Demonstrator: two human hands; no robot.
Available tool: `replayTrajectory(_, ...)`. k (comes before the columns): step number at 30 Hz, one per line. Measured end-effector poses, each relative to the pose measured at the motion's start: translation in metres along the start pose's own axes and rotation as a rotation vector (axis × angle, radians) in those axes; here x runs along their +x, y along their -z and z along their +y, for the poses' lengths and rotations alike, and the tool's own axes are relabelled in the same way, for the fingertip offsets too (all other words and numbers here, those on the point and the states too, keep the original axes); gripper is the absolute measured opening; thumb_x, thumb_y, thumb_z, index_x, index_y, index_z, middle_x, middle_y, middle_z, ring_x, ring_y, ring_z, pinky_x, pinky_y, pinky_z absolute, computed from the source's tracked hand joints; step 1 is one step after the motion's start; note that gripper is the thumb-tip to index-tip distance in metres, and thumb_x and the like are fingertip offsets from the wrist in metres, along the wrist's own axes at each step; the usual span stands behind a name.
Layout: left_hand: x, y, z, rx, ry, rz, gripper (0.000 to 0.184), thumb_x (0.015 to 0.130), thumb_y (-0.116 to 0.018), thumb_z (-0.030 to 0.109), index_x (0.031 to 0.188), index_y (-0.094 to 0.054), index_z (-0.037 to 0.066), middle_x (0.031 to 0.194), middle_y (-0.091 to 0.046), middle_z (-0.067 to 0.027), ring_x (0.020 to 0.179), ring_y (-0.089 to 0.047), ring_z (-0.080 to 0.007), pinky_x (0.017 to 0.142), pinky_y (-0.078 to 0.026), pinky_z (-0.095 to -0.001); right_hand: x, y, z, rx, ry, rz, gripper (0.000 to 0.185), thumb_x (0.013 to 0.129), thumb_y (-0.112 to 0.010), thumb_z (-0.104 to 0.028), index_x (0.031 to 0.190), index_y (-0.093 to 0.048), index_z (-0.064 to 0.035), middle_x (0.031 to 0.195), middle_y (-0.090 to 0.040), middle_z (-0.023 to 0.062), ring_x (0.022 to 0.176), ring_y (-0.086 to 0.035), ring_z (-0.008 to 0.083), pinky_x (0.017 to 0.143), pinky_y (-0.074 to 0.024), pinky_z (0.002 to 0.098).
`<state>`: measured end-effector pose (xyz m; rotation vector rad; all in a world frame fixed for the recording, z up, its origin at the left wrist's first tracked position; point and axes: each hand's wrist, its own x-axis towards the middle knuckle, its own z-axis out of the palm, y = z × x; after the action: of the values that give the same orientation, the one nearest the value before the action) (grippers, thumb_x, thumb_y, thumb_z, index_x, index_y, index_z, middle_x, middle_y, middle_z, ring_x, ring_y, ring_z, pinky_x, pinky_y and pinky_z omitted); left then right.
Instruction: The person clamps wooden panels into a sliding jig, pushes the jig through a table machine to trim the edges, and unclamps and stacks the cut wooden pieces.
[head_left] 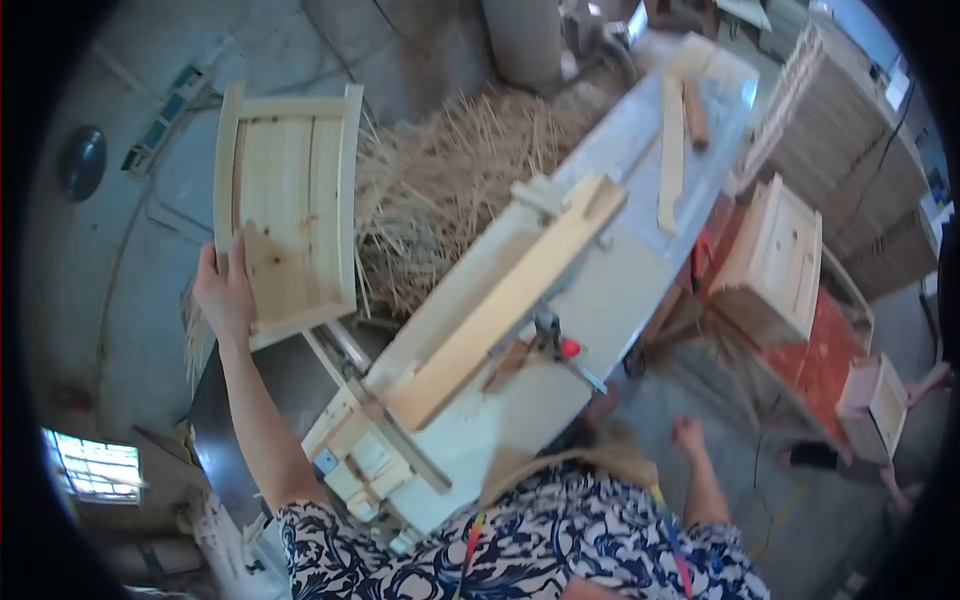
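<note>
My left hand (pixel 225 292) grips the lower left side of a pale wooden frame panel (pixel 290 205), with fingers lying over its inner face. Knotty boards and raised side rails show on the panel, which is held up beyond the left side of the work table (pixel 630 270). My right hand (pixel 688 434) hangs low near my body with its fingers curled in, and nothing shows in it. Across the table runs a long wooden beam (pixel 510 305), with a red-knobbed clamp (pixel 556 340) beside it.
Wood offcuts (pixel 450 180) lie heaped behind the table. Loose strips (pixel 671 160) rest at its far end. On the right, a wooden box-like piece (pixel 770 265) sits on a red surface (pixel 815 360). Another person's hand (pixel 932 382) holds a small wooden box (pixel 875 408).
</note>
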<state>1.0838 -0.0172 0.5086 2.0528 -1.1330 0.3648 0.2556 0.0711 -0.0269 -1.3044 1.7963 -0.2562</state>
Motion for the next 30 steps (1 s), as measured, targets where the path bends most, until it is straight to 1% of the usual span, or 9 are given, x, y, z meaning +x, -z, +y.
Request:
replayTrajectory(8,-0.021,-0.130,0.006,-0.047,-0.227,-0.384,0.042,0.103,-0.071,0.034,0.117,-0.068,-0.005,0.095,-0.075,-0.0176,0.084,-0.070,-0.0250,0.079,-0.054,-0.0357,-0.003,0.058,-0.285,0.176,0.330,0.357,0.021,0.101,-0.068,-0.020,0.099,-0.073,0.0002,0.076,-0.071,0.0113,0.067,-0.068,0.0172,0.065,-0.0526,0.0330)
replayTrajectory(10,-0.040,-0.166,-0.008,-0.261,-0.049,-0.636,0.041,0.101,-0.072,0.029,0.120,-0.068,-0.006,0.100,-0.077,-0.0203,0.092,-0.074,-0.0299,0.083,-0.056,-0.0374,-0.004,0.055,-0.303,0.192,0.439,0.310,0.019,0.099,-0.068,-0.018,0.104,-0.074,-0.0006,0.086,-0.073,0.0155,0.078,-0.073,0.0254,0.071,-0.0550,0.0362)
replayTrajectory(13,-0.070,-0.196,-0.024,-0.111,-0.181,-0.633,0.038,0.097,-0.075,0.023,0.121,-0.069,-0.005,0.108,-0.077,-0.0244,0.101,-0.076,-0.0314,0.087,-0.057,-0.0401,-0.010,0.042,-0.292,0.021,0.625,0.272,0.016,0.097,-0.068,-0.015,0.102,-0.074,-0.0006,0.093,-0.074,0.0195,0.085,-0.072,0.0366,0.074,-0.0558,0.0421)
replayTrajectory(14,-0.074,-0.207,-0.040,-0.129,-0.170,-0.681,0.036,0.096,-0.075,0.023,0.119,-0.070,-0.004,0.106,-0.077,-0.0235,0.099,-0.076,-0.0305,0.086,-0.057,-0.0398,-0.014,0.040,-0.280,-0.027,0.565,0.196,0.015,0.096,-0.068,-0.015,0.100,-0.073,-0.0006,0.096,-0.073,0.0217,0.088,-0.070,0.0433,0.075,-0.0556,0.0470)
replayTrajectory(17,-0.088,-0.199,-0.034,-0.175,-0.084,-0.776,0.043,0.093,-0.078,0.035,0.115,-0.073,-0.002,0.103,-0.076,-0.0231,0.096,-0.076,-0.0327,0.087,-0.057,-0.0424,-0.018,0.022,-0.214,-0.168,0.442,0.162,0.026,0.097,-0.068,-0.024,0.092,-0.073,0.0012,0.082,-0.070,0.0245,0.078,-0.068,0.0440,0.070,-0.0530,0.0486)
replayTrajectory(21,-0.116,-0.221,-0.063,-0.159,-0.055,-0.772,0.047,0.091,-0.079,0.042,0.116,-0.075,0.003,0.105,-0.076,-0.0212,0.098,-0.074,-0.0366,0.089,-0.057,-0.0444,0.001,0.001,-0.093,-0.253,0.252,0.072,0.031,0.091,-0.069,-0.029,0.080,-0.075,-0.0009,0.073,-0.073,0.0197,0.069,-0.073,0.0335,0.071,-0.0568,0.0460)
replayTrajectory(23,-0.119,-0.238,-0.084,-0.153,-0.110,-0.713,0.051,0.090,-0.079,0.047,0.116,-0.075,0.004,0.104,-0.076,-0.0212,0.097,-0.074,-0.0382,0.089,-0.057,-0.0469,0.005,-0.001,-0.085,-0.254,0.248,0.075,0.032,0.091,-0.067,-0.029,0.078,-0.075,-0.0006,0.071,-0.074,0.0159,0.069,-0.075,0.0281,0.071,-0.0589,0.0420)
replayTrajectory(25,-0.134,-0.241,-0.075,-0.021,-0.112,-0.755,0.048,0.093,-0.073,0.048,0.112,-0.075,0.004,0.107,-0.076,-0.0225,0.102,-0.071,-0.0445,0.091,-0.057,-0.0501,-0.022,0.002,-0.066,-0.048,-0.166,-0.133,0.032,0.092,-0.066,-0.028,0.076,-0.074,-0.0017,0.070,-0.074,0.0126,0.066,-0.074,0.0251,0.067,-0.0593,0.0402)
replayTrajectory(30,-0.149,-0.238,-0.059,0.065,-0.162,-0.970,0.047,0.101,-0.063,0.043,0.103,-0.072,-0.003,0.099,-0.073,-0.0302,0.099,-0.070,-0.0489,0.085,-0.054,-0.0551,-0.030,0.001,-0.015,0.013,-0.153,-0.135,0.032,0.097,-0.062,-0.025,0.075,-0.071,-0.0043,0.062,-0.069,0.0096,0.057,-0.070,0.0214,0.056,-0.0567,0.0405)
